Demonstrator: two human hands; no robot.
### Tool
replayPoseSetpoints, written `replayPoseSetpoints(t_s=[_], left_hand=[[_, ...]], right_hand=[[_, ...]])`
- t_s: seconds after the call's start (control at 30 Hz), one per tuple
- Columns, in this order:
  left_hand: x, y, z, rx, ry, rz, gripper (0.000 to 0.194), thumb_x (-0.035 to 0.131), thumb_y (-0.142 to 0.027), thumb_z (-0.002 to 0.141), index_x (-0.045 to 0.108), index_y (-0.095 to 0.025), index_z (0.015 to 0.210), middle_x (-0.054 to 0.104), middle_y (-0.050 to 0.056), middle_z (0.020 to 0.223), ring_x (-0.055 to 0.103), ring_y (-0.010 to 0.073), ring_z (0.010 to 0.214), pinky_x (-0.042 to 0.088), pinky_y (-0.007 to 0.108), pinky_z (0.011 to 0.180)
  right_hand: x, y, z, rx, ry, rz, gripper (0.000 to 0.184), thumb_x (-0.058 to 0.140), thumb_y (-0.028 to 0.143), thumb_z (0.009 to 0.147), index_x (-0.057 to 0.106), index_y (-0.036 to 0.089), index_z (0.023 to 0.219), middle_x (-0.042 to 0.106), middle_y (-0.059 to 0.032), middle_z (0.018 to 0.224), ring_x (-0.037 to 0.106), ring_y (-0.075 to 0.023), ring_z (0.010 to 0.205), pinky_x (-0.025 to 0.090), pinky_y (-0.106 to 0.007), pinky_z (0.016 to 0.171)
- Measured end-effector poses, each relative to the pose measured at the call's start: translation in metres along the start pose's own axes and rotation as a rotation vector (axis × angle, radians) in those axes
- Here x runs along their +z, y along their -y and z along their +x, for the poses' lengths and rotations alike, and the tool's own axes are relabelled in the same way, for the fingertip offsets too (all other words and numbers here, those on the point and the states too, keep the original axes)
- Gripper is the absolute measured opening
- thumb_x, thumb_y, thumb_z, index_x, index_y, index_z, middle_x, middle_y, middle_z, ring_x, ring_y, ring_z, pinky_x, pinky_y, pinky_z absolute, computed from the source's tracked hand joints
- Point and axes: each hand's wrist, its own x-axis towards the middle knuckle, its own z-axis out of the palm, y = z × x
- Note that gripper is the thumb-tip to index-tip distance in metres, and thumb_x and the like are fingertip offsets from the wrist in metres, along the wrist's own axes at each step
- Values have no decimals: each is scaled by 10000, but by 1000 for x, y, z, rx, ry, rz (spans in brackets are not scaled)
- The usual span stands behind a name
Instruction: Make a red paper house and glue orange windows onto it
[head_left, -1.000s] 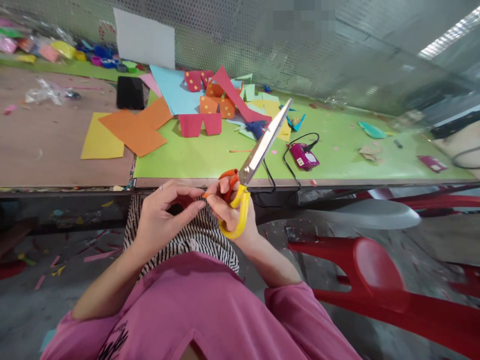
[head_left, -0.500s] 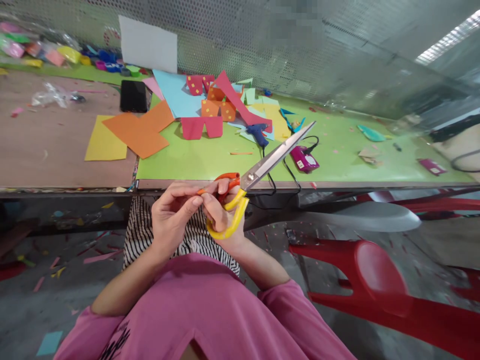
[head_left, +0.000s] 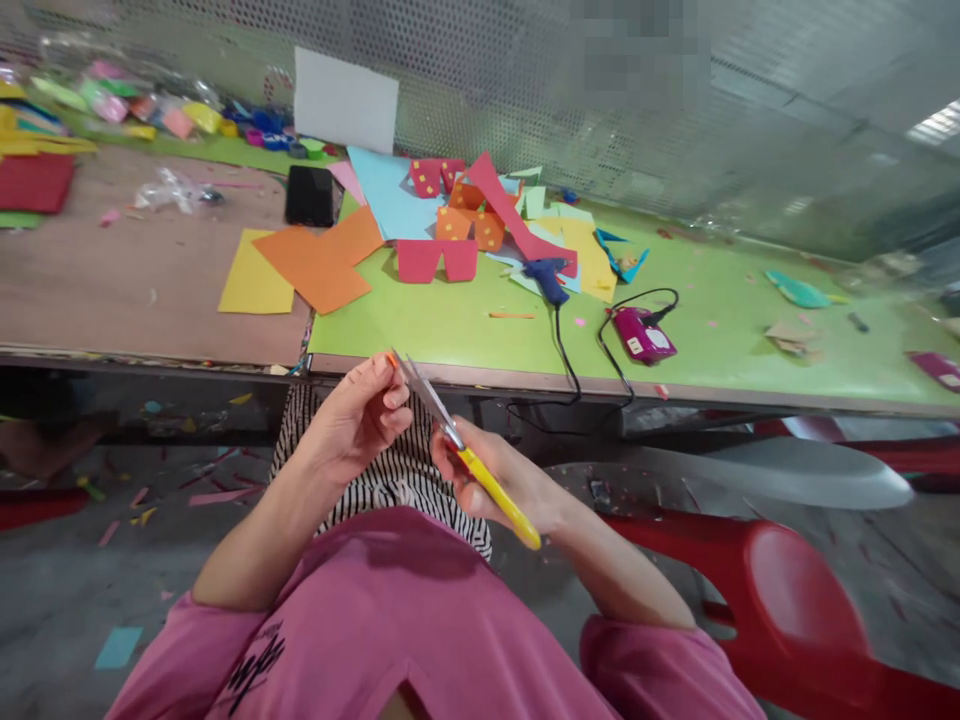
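Observation:
My left hand (head_left: 356, 420) pinches a small orange piece of paper (head_left: 391, 359) between thumb and forefinger, just in front of the table edge. In my right hand (head_left: 499, 470) is a pair of scissors (head_left: 457, 435) with a yellow handle. Their blades point up and left, slightly apart, with the tips close beside the orange piece; whether they touch it I cannot tell. Behind the hands on the green tabletop lie a red paper glasses shape (head_left: 436, 261), a thin orange strip (head_left: 511, 316) and a blue glue gun (head_left: 550, 278).
Orange sheets (head_left: 322, 262) and a yellow sheet (head_left: 255, 285) lie left of centre, below a black phone (head_left: 310, 196). A purple box (head_left: 643, 335) with a black cord sits to the right. Red chairs (head_left: 806, 590) stand at the lower right; paper scraps litter the floor.
The scissors have swung from pointing up and right to pointing up and left, toward the orange piece. My hands have drawn apart. The view has shifted left.

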Motion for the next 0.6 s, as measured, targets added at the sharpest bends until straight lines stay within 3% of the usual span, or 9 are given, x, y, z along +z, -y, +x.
replayPoseSetpoints(t_s=[0.1,0.33,0.6], left_hand=[[4,-3,-3,-28,-39,-65,205,833,-97,787,677,-158,670,618,-55,606,525,4,444,383,75,397],[5,-2,-3,-29,-135,-86,210,756,-131,893,686,-164,698,672,-41,631,637,33,503,427,73,411],[5,-2,-4,-5,-89,-71,246,680,-83,934,697,-142,695,736,6,777,616,17,488,390,52,353]], right_hand=[[-5,-1,-10,28,48,-66,304,729,387,828,493,219,923,482,76,746,377,-67,587,347,-203,527],[-7,-20,-9,89,50,-53,337,686,511,895,515,237,995,539,31,802,473,-107,652,405,-210,523],[-10,-20,-8,70,58,-61,335,716,485,871,528,229,978,531,43,776,448,-100,634,399,-216,540]])
